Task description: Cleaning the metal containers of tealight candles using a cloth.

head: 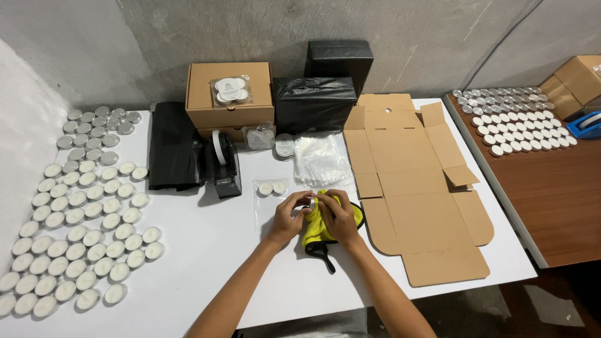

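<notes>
Desk [206, 250]: white, spanning the lower left and centre of the frame.
Loose tealights [81, 219]: rows of white candles at the left edge.
Empty metal cups [94, 128]: clustered at upper left.
Tape dispenser [224, 166]: black, upright, left of centre.
Black bags [172, 153]: folded stack just beside the dispenser.
Closed cardboard box [230, 94]: at top centre, small candle pack on its lid.
Black wrapped parcels [316, 100]: right of that box.
Flat cardboard blank [416, 194]: unfolded, right of centre.
Clear bags [322, 159]: heap near the blank.
Brown table [551, 200]: at right, bearing more tealights [523, 128].

We see our left hand [289, 216] and right hand [338, 216] bare, without gloves, rings or watch, and both forearms uncovered by any sleeve.
</notes>
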